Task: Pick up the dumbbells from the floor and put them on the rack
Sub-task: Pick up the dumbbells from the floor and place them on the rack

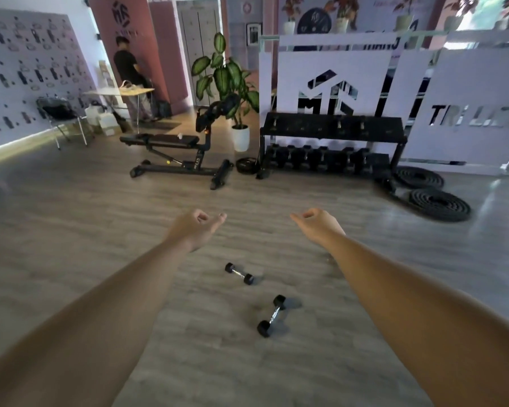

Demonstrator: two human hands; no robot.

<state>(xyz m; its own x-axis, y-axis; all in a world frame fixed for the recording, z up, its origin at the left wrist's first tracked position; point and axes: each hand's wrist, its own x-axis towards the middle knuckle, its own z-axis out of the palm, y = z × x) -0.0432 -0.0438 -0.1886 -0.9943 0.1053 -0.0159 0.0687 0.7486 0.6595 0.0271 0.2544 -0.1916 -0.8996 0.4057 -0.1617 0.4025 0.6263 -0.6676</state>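
Observation:
Two small black dumbbells with chrome handles lie on the wood floor between my outstretched arms: the farther dumbbell (239, 273) and the nearer dumbbell (271, 316), a little apart and at different angles. My left hand (195, 228) and my right hand (318, 223) hover above the floor beyond them, fingers loosely curled, holding nothing. The black two-tier dumbbell rack (332, 133) stands against the white partition ahead, its lower shelf filled with several dumbbells, its upper tray mostly bare.
A black adjustable bench (175, 155) stands left of the rack, with a potted plant (232, 92) behind it and a weight plate (246, 165) on the floor. Coiled battle ropes (437, 201) lie right of the rack. A person (130, 71) stands at a small table far left.

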